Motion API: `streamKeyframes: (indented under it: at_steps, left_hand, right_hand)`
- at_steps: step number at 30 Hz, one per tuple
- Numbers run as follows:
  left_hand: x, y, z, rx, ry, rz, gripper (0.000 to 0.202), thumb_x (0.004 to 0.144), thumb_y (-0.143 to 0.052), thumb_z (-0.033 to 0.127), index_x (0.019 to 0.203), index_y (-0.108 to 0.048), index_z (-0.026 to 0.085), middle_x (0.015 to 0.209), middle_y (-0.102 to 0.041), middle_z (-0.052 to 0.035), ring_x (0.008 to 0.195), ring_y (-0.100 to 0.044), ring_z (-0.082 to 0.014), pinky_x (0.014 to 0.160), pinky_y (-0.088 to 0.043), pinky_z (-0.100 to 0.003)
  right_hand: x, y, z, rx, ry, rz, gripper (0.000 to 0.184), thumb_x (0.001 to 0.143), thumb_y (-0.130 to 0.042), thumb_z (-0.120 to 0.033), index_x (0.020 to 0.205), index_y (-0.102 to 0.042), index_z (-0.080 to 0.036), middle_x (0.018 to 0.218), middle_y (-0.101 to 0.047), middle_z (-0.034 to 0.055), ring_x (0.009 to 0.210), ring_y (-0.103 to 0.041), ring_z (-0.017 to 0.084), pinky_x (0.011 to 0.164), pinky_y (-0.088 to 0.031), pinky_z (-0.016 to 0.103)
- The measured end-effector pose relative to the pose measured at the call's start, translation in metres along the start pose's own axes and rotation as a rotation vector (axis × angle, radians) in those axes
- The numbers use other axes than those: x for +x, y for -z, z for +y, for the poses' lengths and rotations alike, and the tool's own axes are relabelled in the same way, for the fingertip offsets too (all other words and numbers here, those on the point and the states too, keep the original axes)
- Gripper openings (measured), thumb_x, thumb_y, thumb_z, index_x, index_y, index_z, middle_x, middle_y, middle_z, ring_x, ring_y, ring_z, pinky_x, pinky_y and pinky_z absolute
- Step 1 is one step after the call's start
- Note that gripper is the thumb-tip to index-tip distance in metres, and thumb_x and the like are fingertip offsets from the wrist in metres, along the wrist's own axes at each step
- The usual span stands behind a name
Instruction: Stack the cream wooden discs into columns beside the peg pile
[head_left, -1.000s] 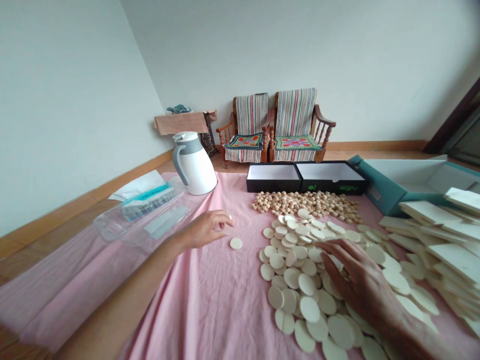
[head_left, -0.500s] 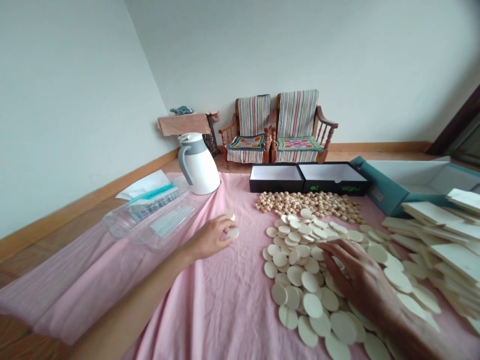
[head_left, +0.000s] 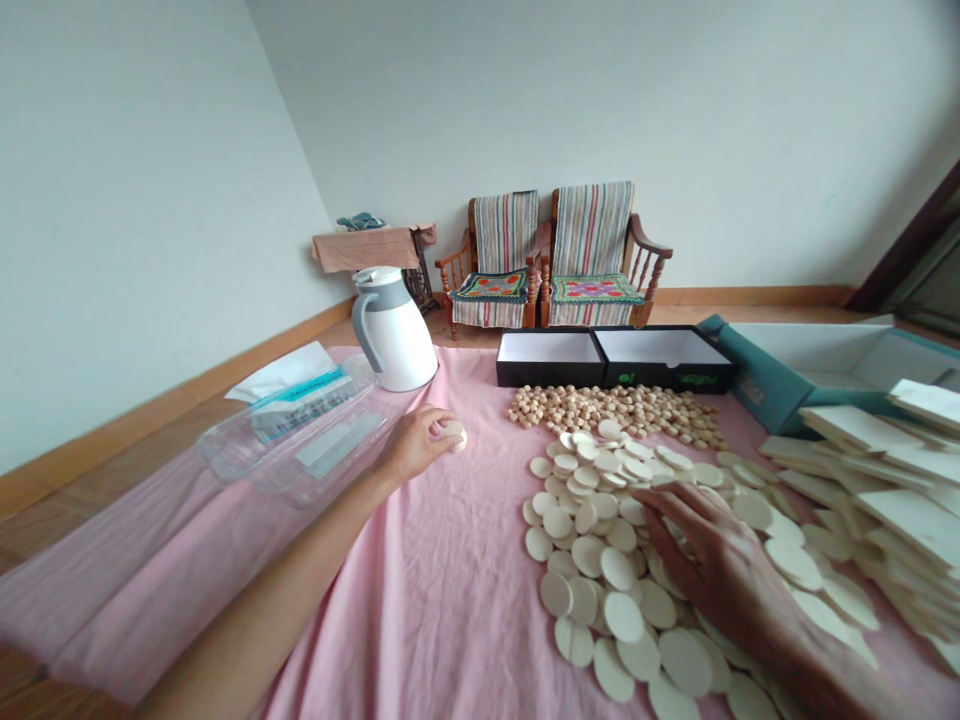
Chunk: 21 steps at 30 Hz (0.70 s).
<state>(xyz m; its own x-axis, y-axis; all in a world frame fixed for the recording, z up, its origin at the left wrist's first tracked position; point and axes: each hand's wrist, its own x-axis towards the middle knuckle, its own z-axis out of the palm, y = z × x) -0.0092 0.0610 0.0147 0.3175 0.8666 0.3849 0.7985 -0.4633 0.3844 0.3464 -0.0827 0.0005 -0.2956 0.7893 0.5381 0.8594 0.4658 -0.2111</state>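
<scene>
My left hand (head_left: 417,441) pinches a round wooden disc (head_left: 454,430) between thumb and fingers, low over the pink cloth. Under or against it, the edge of another disc seems to show; the fingers partly hide both. On the right, my right hand (head_left: 709,545) lies palm down over a spread heap of pale wooden discs (head_left: 619,568). Its fingers are stretched out, touching the heap, and whatever is beneath the palm is hidden.
Small wooden beads (head_left: 615,408) lie behind the discs, before two black boxes (head_left: 544,374). A teal box (head_left: 772,385) and stacked wooden boards (head_left: 911,515) stand right. A white jug (head_left: 401,345) and clear plastic case (head_left: 289,420) are left. Two chairs (head_left: 592,240) stand behind.
My left hand has moved slightly forward and left, bringing its disc over to the other disc that lay apart on the cloth. My right hand stays on the heap.
</scene>
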Motion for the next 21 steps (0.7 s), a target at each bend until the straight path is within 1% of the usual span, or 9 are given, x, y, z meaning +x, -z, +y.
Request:
streamKeyframes:
  at_steps: [2, 4, 7, 9, 11, 13, 17, 19, 21]
  left_hand:
    - [-0.003, 0.002, -0.001, -0.015, 0.012, 0.021, 0.030, 0.071, -0.068, 0.033, 0.097, -0.066, 0.018, 0.090, -0.065, -0.0028, 0.075, -0.060, -0.0151, 0.072, -0.048, -0.027]
    - [-0.004, 0.004, -0.002, -0.034, 0.013, 0.004, 0.036, 0.070, -0.069, 0.031, 0.103, -0.064, 0.017, 0.096, -0.065, -0.0046, 0.079, -0.061, -0.0164, 0.076, -0.048, -0.029]
    - [-0.006, 0.006, -0.002, -0.077, -0.062, -0.094, 0.046, 0.070, -0.067, 0.019, 0.116, -0.059, 0.015, 0.110, -0.063, -0.0081, 0.093, -0.061, -0.0185, 0.086, -0.047, -0.031]
    - [-0.006, 0.008, -0.001, -0.086, -0.128, -0.159, 0.050, 0.070, -0.063, 0.011, 0.120, -0.057, 0.016, 0.116, -0.061, -0.0088, 0.103, -0.058, -0.0195, 0.093, -0.044, -0.032]
    - [-0.004, 0.009, 0.000, -0.071, -0.176, -0.214, 0.051, 0.071, -0.059, 0.007, 0.120, -0.057, 0.018, 0.116, -0.061, -0.0086, 0.106, -0.057, -0.0200, 0.094, -0.043, -0.033]
    - [-0.001, 0.011, 0.001, -0.047, -0.199, -0.270, 0.052, 0.071, -0.056, 0.005, 0.121, -0.056, 0.018, 0.114, -0.061, -0.0088, 0.104, -0.057, -0.0204, 0.093, -0.044, -0.033]
    - [0.010, 0.013, 0.000, 0.011, -0.249, -0.360, 0.059, 0.068, -0.057, 0.004, 0.125, -0.053, 0.019, 0.115, -0.060, -0.0095, 0.106, -0.056, -0.0218, 0.094, -0.042, -0.034]
    - [0.017, 0.015, 0.000, 0.037, -0.308, -0.407, 0.058, 0.067, -0.057, 0.004, 0.123, -0.053, 0.019, 0.115, -0.059, -0.0096, 0.107, -0.054, -0.0225, 0.095, -0.040, -0.035]
    - [0.023, 0.016, 0.001, 0.051, -0.361, -0.465, 0.054, 0.066, -0.056, 0.002, 0.118, -0.057, 0.019, 0.114, -0.058, -0.0089, 0.107, -0.053, -0.0224, 0.095, -0.040, -0.034]
  right_hand:
    - [0.000, 0.000, -0.001, -0.004, -0.002, -0.002, 0.026, 0.089, -0.046, -0.024, 0.112, -0.058, -0.021, 0.097, -0.063, 0.0060, 0.087, -0.060, 0.018, 0.074, -0.048, 0.031]
    - [0.001, 0.001, -0.001, -0.010, -0.005, 0.000, 0.025, 0.089, -0.046, -0.024, 0.111, -0.059, -0.021, 0.097, -0.063, 0.0057, 0.087, -0.060, 0.018, 0.074, -0.048, 0.031]
    - [0.001, 0.001, -0.001, -0.014, -0.008, 0.004, 0.024, 0.089, -0.047, -0.024, 0.109, -0.060, -0.021, 0.097, -0.064, 0.0055, 0.086, -0.061, 0.018, 0.073, -0.048, 0.030]
    - [0.001, 0.001, -0.001, -0.015, -0.005, 0.011, 0.024, 0.088, -0.047, -0.025, 0.108, -0.060, -0.021, 0.097, -0.064, 0.0057, 0.087, -0.061, 0.018, 0.073, -0.048, 0.030]
    - [0.001, 0.000, -0.001, -0.015, 0.001, 0.017, 0.024, 0.089, -0.047, -0.025, 0.108, -0.061, -0.020, 0.097, -0.064, 0.0059, 0.087, -0.061, 0.018, 0.074, -0.048, 0.030]
    - [0.002, 0.001, -0.002, -0.016, 0.000, 0.019, 0.024, 0.089, -0.047, -0.025, 0.107, -0.061, -0.020, 0.096, -0.064, 0.0061, 0.086, -0.061, 0.018, 0.073, -0.049, 0.030]
    - [0.002, 0.001, -0.002, -0.014, -0.002, 0.008, 0.024, 0.089, -0.046, -0.024, 0.107, -0.060, -0.020, 0.095, -0.064, 0.0062, 0.085, -0.061, 0.018, 0.074, -0.049, 0.031]
    - [0.003, 0.001, -0.002, -0.012, -0.002, 0.004, 0.023, 0.089, -0.047, -0.024, 0.108, -0.060, -0.020, 0.095, -0.064, 0.0060, 0.085, -0.060, 0.017, 0.074, -0.049, 0.031]
    - [0.003, 0.000, -0.001, -0.011, -0.001, 0.005, 0.024, 0.089, -0.046, -0.025, 0.108, -0.060, -0.020, 0.094, -0.064, 0.0058, 0.084, -0.061, 0.017, 0.073, -0.049, 0.030]
